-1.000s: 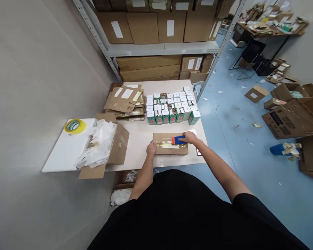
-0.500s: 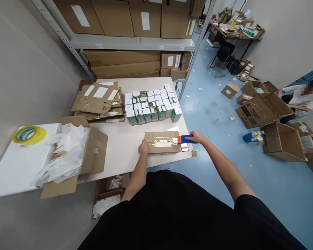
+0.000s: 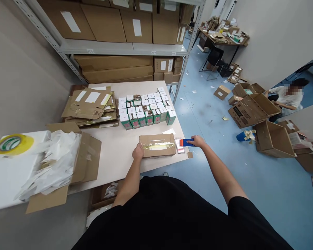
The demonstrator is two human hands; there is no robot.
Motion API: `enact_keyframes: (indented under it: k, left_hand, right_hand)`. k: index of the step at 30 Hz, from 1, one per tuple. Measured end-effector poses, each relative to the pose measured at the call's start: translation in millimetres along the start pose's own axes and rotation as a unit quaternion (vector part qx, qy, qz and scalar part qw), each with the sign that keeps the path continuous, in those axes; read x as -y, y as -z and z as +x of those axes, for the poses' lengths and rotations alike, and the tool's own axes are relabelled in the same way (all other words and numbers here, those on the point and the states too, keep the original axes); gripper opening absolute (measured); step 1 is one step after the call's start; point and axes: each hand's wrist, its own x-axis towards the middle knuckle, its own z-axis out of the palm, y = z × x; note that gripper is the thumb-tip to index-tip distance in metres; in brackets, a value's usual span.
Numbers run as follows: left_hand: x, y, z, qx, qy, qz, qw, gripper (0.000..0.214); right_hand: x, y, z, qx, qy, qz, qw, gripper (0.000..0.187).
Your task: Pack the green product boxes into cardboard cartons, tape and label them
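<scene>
A closed cardboard box lies lengthwise on the pale table, with shiny clear tape along its top. My left hand grips the box's left end, fingers partly hidden. Off the right end, my right hand is closed round a blue tape dispenser with an orange front. This dispenser is apart from the box, over some white and pink labels by the table's right edge. Behind the box stand several rows of small green-and-white cartons, some with open tops.
Flattened cardboard is stacked at the back left. A carton of white paper and a yellow tape roll are at the left. Shelving rises behind. At right, a person sits among open boxes.
My right hand has drawn the dispenser away from the box's right end, leaving a gap. My left hand still holds the left end. The whole view has shifted slightly.
</scene>
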Motion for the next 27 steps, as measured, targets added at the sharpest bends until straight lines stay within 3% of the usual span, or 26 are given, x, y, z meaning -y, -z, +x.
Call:
enact_keyframes:
  k: [8, 15, 21, 27]
  left_hand:
    - [2, 8.6, -2, 0.011, 0.001, -0.001, 1.000, 0.056]
    - [30, 25.5, 11, 0.033, 0.010, -0.026, 0.999, 0.061]
    - [78, 39.7, 33, 0.054, 0.011, -0.080, 0.995, 0.061]
    - [122, 61.1, 53, 0.056, 0.094, -0.120, 0.987, 0.058]
  right_hand:
    - [12, -20, -16, -0.019, -0.035, 0.042, 0.998, 0.047]
    - [55, -15, -29, -0.024, -0.028, 0.100, 0.994, 0.045]
    - [116, -6, -31, -0.039, 0.061, 0.134, 0.988, 0.050]
    - [219, 7, -33, -0.056, 0.151, 0.117, 0.980, 0.050]
